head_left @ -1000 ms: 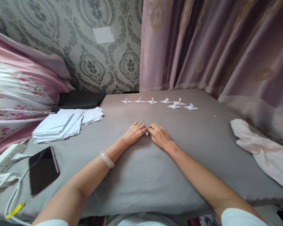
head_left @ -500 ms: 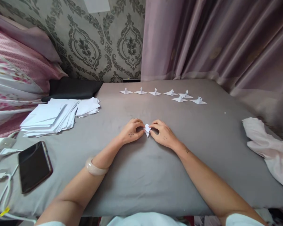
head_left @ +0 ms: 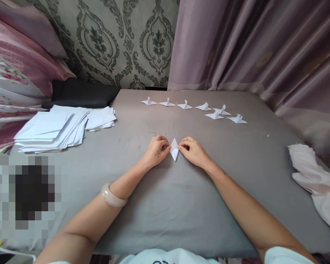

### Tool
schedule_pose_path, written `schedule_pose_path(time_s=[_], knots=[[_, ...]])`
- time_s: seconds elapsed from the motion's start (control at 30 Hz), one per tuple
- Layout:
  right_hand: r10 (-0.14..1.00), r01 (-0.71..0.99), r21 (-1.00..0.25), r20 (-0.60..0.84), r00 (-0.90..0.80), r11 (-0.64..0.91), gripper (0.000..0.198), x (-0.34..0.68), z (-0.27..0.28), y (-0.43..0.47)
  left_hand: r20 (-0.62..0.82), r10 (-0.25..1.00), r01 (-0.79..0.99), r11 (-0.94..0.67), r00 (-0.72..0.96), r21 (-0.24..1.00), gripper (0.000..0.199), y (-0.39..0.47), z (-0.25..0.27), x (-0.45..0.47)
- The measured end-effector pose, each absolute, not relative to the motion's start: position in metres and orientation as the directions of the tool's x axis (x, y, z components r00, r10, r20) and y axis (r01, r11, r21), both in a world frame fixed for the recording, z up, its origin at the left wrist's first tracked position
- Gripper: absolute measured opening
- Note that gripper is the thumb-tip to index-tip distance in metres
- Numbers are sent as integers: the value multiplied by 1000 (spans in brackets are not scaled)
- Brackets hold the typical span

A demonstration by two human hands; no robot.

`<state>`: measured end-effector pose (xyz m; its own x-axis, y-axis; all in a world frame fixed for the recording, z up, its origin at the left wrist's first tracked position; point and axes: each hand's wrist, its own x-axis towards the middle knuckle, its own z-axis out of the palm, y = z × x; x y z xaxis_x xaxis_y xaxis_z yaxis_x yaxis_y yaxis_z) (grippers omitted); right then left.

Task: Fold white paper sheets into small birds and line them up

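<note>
A small white folded paper (head_left: 174,150), diamond-shaped with a crease down its lower half, is between my hands over the grey cloth. My left hand (head_left: 158,149) pinches its left corner between thumb and forefinger. At the opposite corner, the thumb and forefinger of my right hand (head_left: 193,151) are closed on the paper. Farther back stand several white origami birds (head_left: 184,105) with flat wings and raised necks, in a loose row that doubles up on the right.
Stacked white paper sheets (head_left: 52,128) lie at the left, before a black folded item (head_left: 82,93). A pixelated patch hides the left front. Pale crumpled fabric (head_left: 316,179) rests at the right edge. Purple curtains (head_left: 222,44) hang behind the grey-covered table (head_left: 165,220).
The folded paper has opened from a shorter, flap-covered shape into a long diamond. Both hands keep hold of its sides. The camera view has shifted slightly.
</note>
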<state>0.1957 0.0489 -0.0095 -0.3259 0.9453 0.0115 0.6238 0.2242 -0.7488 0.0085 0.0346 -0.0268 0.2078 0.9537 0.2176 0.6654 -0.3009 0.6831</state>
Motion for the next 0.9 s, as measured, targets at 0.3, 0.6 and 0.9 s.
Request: schedule_pose_path(time_s=[0.3, 0.6, 0.9], knots=[[963, 635, -746, 31, -267, 200, 16, 191, -14, 48, 194, 972, 675, -234, 135, 699, 5, 34, -31, 11], [965, 651, -728, 55, -256, 215, 17, 190, -19, 47, 139, 984, 692, -179, 113, 699, 10, 32, -24, 14], [962, 649, -723, 86, -257, 238, 18, 190, -23, 45, 128, 984, 654, -180, 127, 735, 7, 35, -26, 11]])
